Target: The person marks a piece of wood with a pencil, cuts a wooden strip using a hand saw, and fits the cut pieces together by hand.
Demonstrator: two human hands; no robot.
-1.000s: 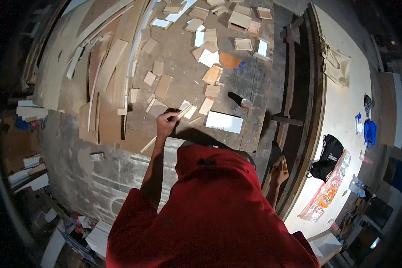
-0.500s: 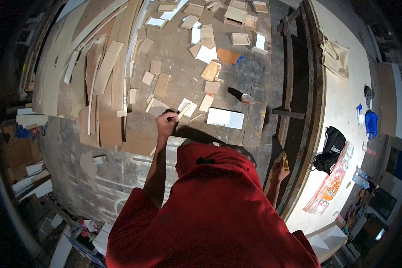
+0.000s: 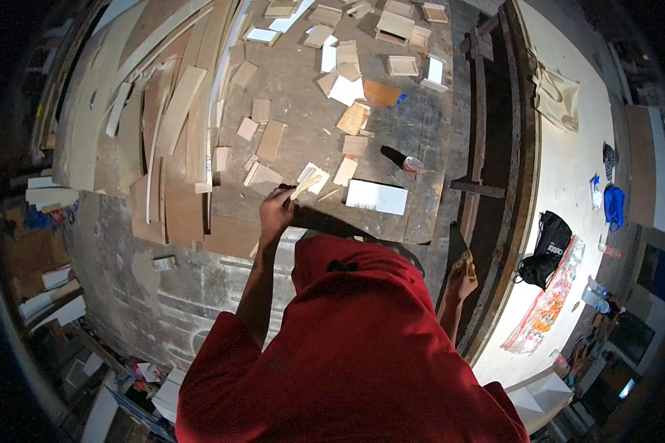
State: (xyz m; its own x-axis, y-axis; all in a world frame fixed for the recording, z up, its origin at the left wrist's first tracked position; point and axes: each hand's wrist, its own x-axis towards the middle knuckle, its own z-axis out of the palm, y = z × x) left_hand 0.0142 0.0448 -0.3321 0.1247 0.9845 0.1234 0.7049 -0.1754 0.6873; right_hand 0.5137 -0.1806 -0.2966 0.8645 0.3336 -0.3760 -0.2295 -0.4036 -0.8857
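My left hand [image 3: 277, 212] is closed at the near edge of the wooden worktable [image 3: 288, 96], its fingers pinching some thin wooden strips [image 3: 308, 184] that fan out a little. Under and beyond the strips lies a small pale board [image 3: 318, 173]. Lowered beside the table's right side, my right hand [image 3: 462, 283] grips the yellowish handle of what looks like a handsaw [image 3: 458, 241], its dark tapering blade pointing up and away. A white-faced wooden box [image 3: 377, 196] sits to the right of my left hand.
Small wooden boxes [image 3: 395, 27] and offcuts [image 3: 271, 140] are scattered over the table, with a cup [image 3: 411, 165] near its right side. Long boards [image 3: 177, 111] are stacked at left. Another surface at right holds a black drawstring bag [image 3: 550, 247] and a cloth bag [image 3: 556, 98].
The strips have shifted slightly to the right and my left hand has turned a little over them. The right hand stays low with the saw; the whole view has tilted slightly.
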